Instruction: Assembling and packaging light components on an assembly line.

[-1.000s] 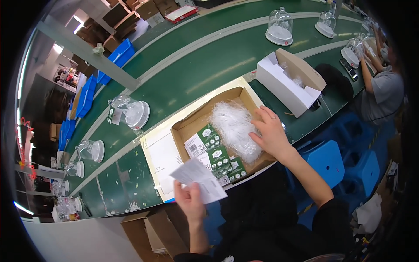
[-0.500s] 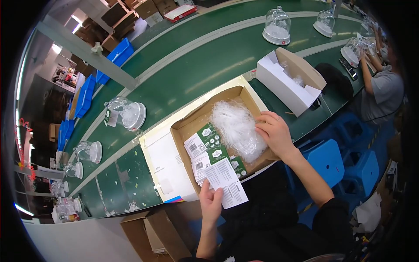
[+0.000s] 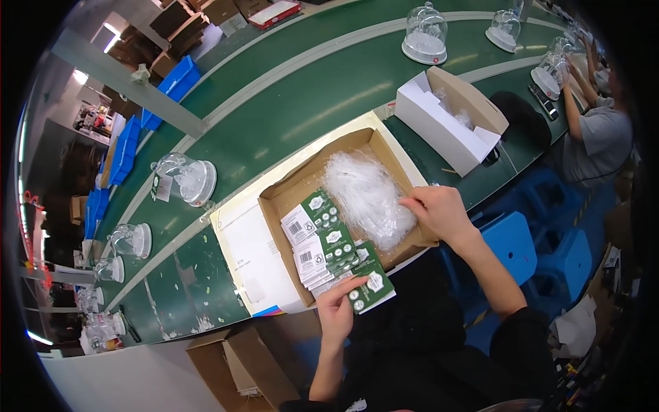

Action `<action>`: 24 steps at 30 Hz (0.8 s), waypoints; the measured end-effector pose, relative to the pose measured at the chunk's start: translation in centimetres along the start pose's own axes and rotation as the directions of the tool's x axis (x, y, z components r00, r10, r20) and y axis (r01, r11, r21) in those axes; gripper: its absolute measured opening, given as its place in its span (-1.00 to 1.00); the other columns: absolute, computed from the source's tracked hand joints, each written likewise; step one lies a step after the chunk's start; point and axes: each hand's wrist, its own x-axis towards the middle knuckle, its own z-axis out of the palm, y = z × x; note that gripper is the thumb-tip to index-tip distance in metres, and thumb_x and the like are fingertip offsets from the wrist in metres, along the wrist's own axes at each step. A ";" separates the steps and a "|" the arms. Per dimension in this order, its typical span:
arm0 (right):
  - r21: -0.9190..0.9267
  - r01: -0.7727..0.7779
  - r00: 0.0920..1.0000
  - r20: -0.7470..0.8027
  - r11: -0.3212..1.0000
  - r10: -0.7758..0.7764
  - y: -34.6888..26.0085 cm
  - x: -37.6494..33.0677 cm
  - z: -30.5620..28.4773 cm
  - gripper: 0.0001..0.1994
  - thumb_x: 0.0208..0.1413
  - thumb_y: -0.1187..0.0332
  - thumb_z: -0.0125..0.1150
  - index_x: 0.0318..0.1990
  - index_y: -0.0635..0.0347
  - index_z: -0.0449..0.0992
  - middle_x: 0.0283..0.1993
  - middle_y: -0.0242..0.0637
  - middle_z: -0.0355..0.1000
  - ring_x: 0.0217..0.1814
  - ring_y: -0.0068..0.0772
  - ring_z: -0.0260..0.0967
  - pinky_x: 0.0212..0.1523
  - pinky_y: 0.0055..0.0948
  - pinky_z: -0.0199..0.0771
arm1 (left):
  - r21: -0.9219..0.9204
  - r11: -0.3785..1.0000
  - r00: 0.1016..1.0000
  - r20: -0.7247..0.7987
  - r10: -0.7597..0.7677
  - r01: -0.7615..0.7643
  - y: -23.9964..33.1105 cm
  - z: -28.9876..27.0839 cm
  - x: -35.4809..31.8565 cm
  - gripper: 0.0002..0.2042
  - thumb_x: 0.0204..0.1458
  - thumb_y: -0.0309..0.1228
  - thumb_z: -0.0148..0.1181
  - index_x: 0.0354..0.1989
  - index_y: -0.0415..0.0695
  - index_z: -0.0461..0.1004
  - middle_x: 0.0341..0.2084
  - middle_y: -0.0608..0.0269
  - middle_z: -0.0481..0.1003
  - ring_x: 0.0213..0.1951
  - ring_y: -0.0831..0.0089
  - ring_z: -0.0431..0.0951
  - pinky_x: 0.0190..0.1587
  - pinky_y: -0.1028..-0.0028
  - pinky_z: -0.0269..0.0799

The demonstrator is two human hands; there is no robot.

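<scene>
1. The left hand now pinches a green-and-white printed card at the near edge of the open brown cardboard box; half a second ago it held the card's white side up, lower and clear of the box.
2. The card now lies green face up, touching the stack of green and white printed cards inside the box.
3. The right hand has slid toward the box's right wall, fingers curled on the heap of clear plastic bags.
4. The white open carton and the clear glass dome on a white base on the green conveyor belt have not moved.
</scene>
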 end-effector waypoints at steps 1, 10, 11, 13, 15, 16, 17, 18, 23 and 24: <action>-0.018 -0.046 0.998 0.044 0.999 0.047 -0.2 -0.1 -0.4 -0.72 0.11 0.16 0.23 -0.48 0.19 0.54 -0.49 -0.20 0.46 -0.45 -0.14 0.44 -0.46 -0.29 0.41 | 0.003 1.000 1.000 -0.003 0.003 -0.003 -0.1 -0.1 -0.1 -0.78 0.14 -0.66 -0.03 -0.12 -0.40 0.54 -0.27 0.09 0.58 -0.21 0.52 0.55 -0.12 0.59 0.43; 0.097 -0.034 0.975 0.220 0.995 0.012 0.1 -2.0 -3.4 -0.79 0.22 0.31 0.06 -0.23 0.28 0.53 -0.40 -0.05 0.50 -0.36 -0.03 0.47 -0.26 -0.29 0.49 | -0.284 0.956 0.995 -0.039 -0.092 0.077 0.3 0.1 0.2 -0.68 0.08 -0.66 -0.13 -0.04 -0.43 0.50 -0.13 0.03 0.53 -0.10 0.44 0.52 0.04 0.52 0.38; 0.097 -0.031 0.976 0.219 0.995 0.009 0.1 -2.2 -3.5 -0.79 0.22 0.31 0.06 -0.23 0.28 0.53 -0.40 -0.05 0.50 -0.36 -0.03 0.47 -0.26 -0.29 0.49 | -0.396 0.913 0.994 -0.006 -0.108 0.097 0.7 0.2 0.3 -0.63 0.03 -0.69 -0.17 -0.02 -0.40 0.50 -0.10 0.09 0.52 -0.08 0.45 0.50 0.05 0.53 0.35; 0.123 0.000 0.980 0.199 0.992 -0.025 0.1 -2.5 -3.7 -0.81 0.21 0.37 0.07 -0.19 0.31 0.52 -0.41 -0.10 0.52 -0.38 -0.06 0.49 -0.25 -0.33 0.50 | -0.502 0.857 0.993 0.028 -0.116 0.115 0.4 0.0 0.5 -0.57 -0.01 -0.73 -0.22 0.00 -0.37 0.50 -0.07 0.16 0.51 -0.06 0.47 0.48 0.06 0.54 0.32; 0.270 -0.063 0.969 0.245 0.961 -0.006 -0.6 -2.2 -4.2 -0.83 0.21 0.41 0.07 -0.19 0.32 0.51 -0.42 -0.14 0.52 -0.42 -0.17 0.49 -0.30 -0.38 0.50 | -0.429 0.875 0.975 0.094 -0.202 0.223 -0.7 -1.0 0.2 -0.62 0.05 -0.68 -0.15 0.02 -0.35 0.49 -0.04 0.18 0.49 -0.03 0.49 0.46 0.08 0.54 0.31; 0.408 -0.129 0.957 0.291 0.904 0.005 -1.0 -2.0 -4.3 -0.86 0.20 0.45 0.07 -0.20 0.34 0.51 -0.44 -0.18 0.53 -0.46 -0.28 0.50 -0.34 -0.44 0.50 | -0.428 0.875 0.974 0.093 -0.205 0.225 -1.1 -1.0 0.1 -0.62 0.05 -0.68 -0.15 0.02 -0.35 0.49 -0.04 0.18 0.49 -0.03 0.49 0.46 0.08 0.54 0.31; 0.405 -0.134 0.956 0.293 0.905 0.010 -1.0 -1.9 -4.3 -0.86 0.20 0.45 0.07 -0.20 0.34 0.51 -0.44 -0.18 0.53 -0.46 -0.28 0.50 -0.34 -0.44 0.50 | -0.315 0.934 0.986 0.073 -0.152 0.168 -0.6 -0.4 0.5 -0.65 0.08 -0.65 -0.11 0.03 -0.34 0.48 -0.04 0.19 0.49 -0.03 0.51 0.45 0.07 0.55 0.31; 0.456 -0.227 0.942 0.327 0.860 0.075 -1.0 -1.8 -4.2 -0.87 0.20 0.48 0.06 -0.22 0.35 0.49 -0.45 -0.22 0.52 -0.49 -0.41 0.47 -0.39 -0.50 0.48 | -0.195 0.975 0.994 0.060 -0.097 0.107 -0.1 0.1 0.7 -0.67 0.11 -0.62 -0.07 0.03 -0.33 0.48 -0.05 0.21 0.49 -0.04 0.53 0.45 0.05 0.56 0.31; 0.570 -0.346 0.921 0.357 0.745 0.155 -1.5 -2.1 -2.9 -0.90 0.22 0.51 0.03 -0.25 0.36 0.45 -0.46 -0.30 0.52 -0.54 -0.65 0.41 -0.47 -0.64 0.44 | -0.212 0.968 0.990 0.051 -0.130 0.138 0.6 1.0 0.5 -0.75 0.17 -0.57 0.02 -0.01 -0.31 0.50 -0.10 0.22 0.51 -0.10 0.58 0.46 -0.02 0.61 0.33; 0.630 -0.379 0.917 0.356 0.678 0.181 -1.9 -2.1 -2.5 -0.90 0.23 0.50 0.03 -0.25 0.35 0.44 -0.44 -0.30 0.53 -0.52 -0.64 0.43 -0.46 -0.63 0.45 | -0.209 0.970 0.992 0.025 -0.124 0.126 0.4 0.9 0.5 -0.78 0.16 -0.59 0.05 -0.05 -0.31 0.52 -0.11 0.21 0.51 -0.16 0.62 0.48 -0.10 0.65 0.36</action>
